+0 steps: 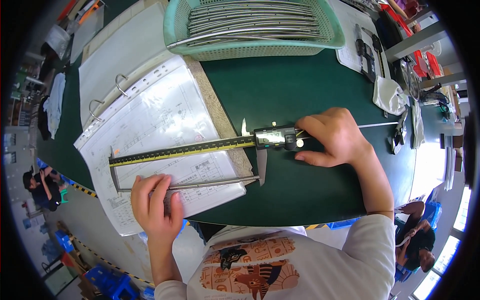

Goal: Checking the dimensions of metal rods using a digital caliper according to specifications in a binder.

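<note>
My right hand (pixel 337 140) grips a long digital caliper (pixel 190 148) by its sliding head, thumb below and fingers above. Its black and yellow beam reaches left over the drawing sheets, and the jaws are spread far apart. Between the jaws lies a thin metal rod (pixel 215 183), its right end at the sliding jaw and its left end by the fixed jaw. My left hand (pixel 157 205) pinches this rod near its left end. Beneath both is an open ring binder (pixel 155 107) with drawings in clear sleeves. The lit display's digits are too small to read surely.
A pale green plastic basket (pixel 260 51) full of similar metal rods (pixel 255 22) stands at the far side of the green table (pixel 300 195). More calipers (pixel 367 57) lie at the far right, near a white cloth (pixel 388 96). Other people sit at far left and right.
</note>
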Demonstrator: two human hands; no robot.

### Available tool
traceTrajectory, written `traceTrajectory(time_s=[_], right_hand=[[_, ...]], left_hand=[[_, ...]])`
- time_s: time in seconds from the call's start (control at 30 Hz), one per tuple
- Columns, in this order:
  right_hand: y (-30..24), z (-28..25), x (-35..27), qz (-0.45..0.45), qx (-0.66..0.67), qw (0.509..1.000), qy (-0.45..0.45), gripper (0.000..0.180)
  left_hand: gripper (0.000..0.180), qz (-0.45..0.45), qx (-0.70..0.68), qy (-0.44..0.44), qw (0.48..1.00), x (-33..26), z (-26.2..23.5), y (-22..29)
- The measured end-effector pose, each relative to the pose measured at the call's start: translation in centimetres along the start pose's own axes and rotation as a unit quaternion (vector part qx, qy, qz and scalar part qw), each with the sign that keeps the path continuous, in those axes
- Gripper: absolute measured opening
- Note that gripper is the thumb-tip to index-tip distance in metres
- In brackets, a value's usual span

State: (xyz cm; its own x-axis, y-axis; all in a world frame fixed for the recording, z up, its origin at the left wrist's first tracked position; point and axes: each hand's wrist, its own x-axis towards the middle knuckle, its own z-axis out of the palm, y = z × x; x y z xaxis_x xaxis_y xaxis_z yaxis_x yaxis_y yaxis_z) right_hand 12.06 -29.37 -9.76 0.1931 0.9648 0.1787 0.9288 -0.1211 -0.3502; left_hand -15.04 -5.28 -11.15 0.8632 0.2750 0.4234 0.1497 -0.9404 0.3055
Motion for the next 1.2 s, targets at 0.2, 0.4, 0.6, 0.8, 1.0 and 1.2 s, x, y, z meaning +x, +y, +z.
traceTrajectory(time_s=[0.2,0.4,0.6,0.8,1.0,1.2], right_hand=[[0.0,0.2,-0.3,0.0,0.005,1.0,0.005,0.039],[0.1,0.8,-0.3,-0.014,-0.01,1.0,0.016,0.034],[0.3,1.3,-0.6,-0.01,0.006,1.0,0.027,0.028],[0.5,1.1,-0.5,-0.029,-0.001,0.999,0.043,0.03],[1.1,1.8,-1.2,-0.03,-0.008,0.999,0.038,0.033],[0.5,2.3,-0.5,-0.044,-0.012,0.997,0.056,0.033]], left_hand=[[0.027,-0.003,-0.006,0.002,1.0,-0.3,0.3,0.1],[0.019,-0.003,-0.013,-0.01,1.0,0.0,-0.6,0.3],[0.014,0.043,0.02,-0.049,0.998,0.5,-1.0,0.5],[0.015,0.075,-0.011,-0.025,0.997,2.2,-5.1,0.4],[0.014,0.138,0.023,0.049,0.989,16.2,-0.6,1.9],[0.01,0.191,0.035,-0.014,0.981,24.2,6.1,2.4]])
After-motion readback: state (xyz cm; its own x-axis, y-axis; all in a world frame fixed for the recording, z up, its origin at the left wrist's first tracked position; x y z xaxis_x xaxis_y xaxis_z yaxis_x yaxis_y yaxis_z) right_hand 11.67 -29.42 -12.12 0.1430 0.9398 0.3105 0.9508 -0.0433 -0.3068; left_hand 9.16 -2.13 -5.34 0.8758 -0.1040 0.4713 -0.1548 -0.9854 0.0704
